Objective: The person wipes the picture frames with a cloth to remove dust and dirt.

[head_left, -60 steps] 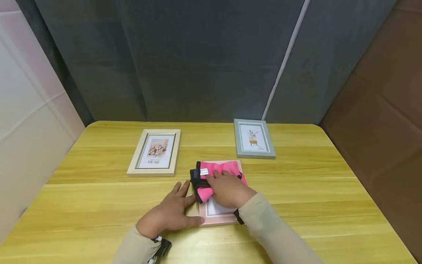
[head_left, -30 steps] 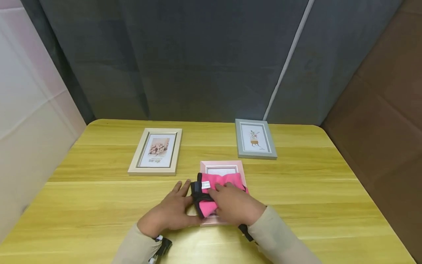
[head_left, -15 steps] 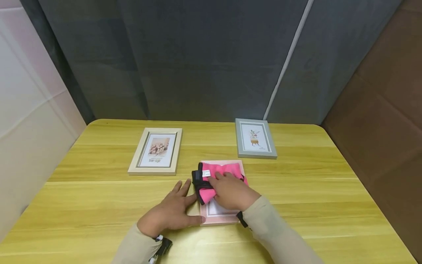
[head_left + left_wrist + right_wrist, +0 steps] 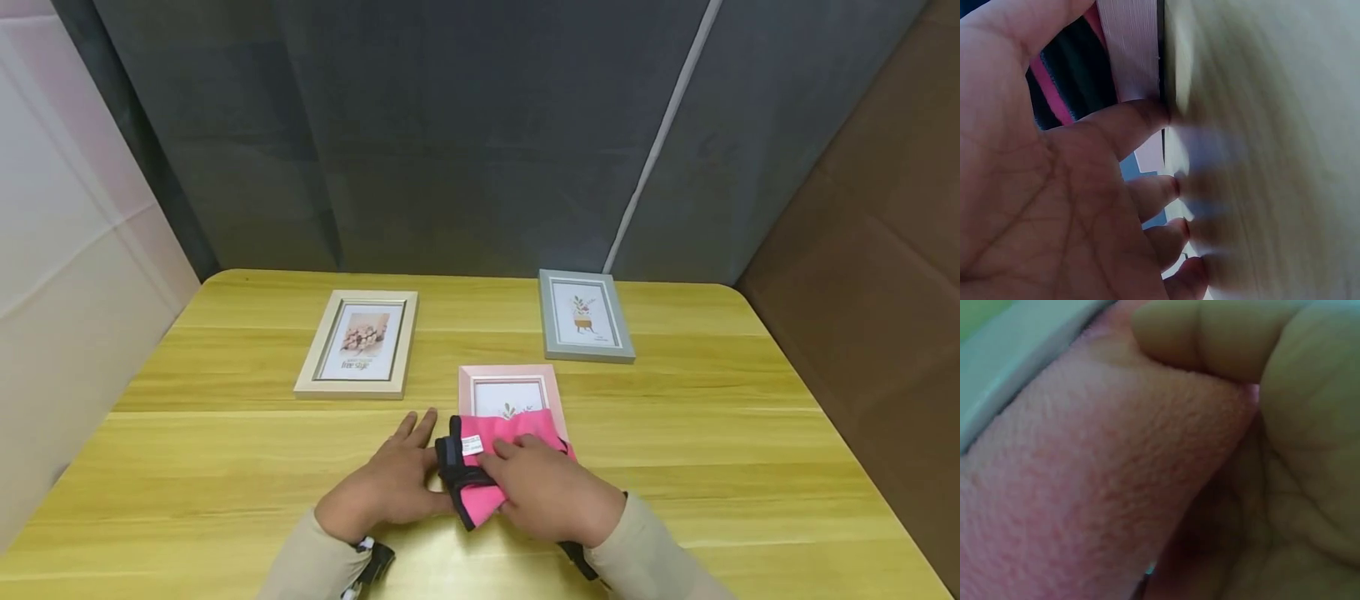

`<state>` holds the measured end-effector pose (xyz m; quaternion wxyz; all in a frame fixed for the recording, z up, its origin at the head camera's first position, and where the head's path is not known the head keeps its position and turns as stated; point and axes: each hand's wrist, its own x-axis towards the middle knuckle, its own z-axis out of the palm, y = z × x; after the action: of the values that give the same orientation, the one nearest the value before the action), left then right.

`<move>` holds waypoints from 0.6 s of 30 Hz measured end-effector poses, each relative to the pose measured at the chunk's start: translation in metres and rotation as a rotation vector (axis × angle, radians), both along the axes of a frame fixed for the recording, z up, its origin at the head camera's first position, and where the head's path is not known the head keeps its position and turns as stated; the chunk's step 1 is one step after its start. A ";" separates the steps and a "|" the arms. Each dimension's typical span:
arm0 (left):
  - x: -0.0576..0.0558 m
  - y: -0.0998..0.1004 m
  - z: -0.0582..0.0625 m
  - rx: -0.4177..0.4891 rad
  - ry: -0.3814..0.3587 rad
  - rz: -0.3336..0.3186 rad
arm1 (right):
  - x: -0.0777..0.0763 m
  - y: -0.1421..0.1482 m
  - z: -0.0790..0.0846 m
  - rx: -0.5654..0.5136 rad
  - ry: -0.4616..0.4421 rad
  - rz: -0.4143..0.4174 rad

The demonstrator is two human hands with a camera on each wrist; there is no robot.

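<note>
A bright pink, fuzzy cloth with black edging lies folded on a flat, rectangular picture frame of pale pink, near the middle of the yellow wood-grain worktop. It covers the nearer part of the frame and overlaps its left side, leaving the far border and the top of the print bare; several layers seem meant as a soft pad between fingers and frame.

The right hand lies over the cloth, fingers on top and thumb at its near edge, gripping it, probably so that cloth and hand act as one. The left hand is spread with nothing grasped, its thumb and index finger set against the frame's left side; that placing looks like a brace, since a light frame could slide on the smooth surface.

Two more frames lie face up and untouched, well apart: a cream rectangular one with a flower print, toward the worktop's far left corner, and a grey-blue rectangular one with a potted-plant print, close to the far edge, right of centre. Their position beyond both hands seems to leave elbow room around the pink one.
</note>
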<state>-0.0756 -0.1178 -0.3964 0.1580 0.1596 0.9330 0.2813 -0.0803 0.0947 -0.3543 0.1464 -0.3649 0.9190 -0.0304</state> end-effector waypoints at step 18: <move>0.000 -0.001 0.003 -0.026 -0.025 -0.041 | -0.055 -0.010 -0.004 -0.080 -0.071 -0.197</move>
<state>-0.0752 -0.1184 -0.3934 0.1776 0.1731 0.9310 0.2678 -0.1355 0.0848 -0.3585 0.1606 -0.2770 0.9427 -0.0941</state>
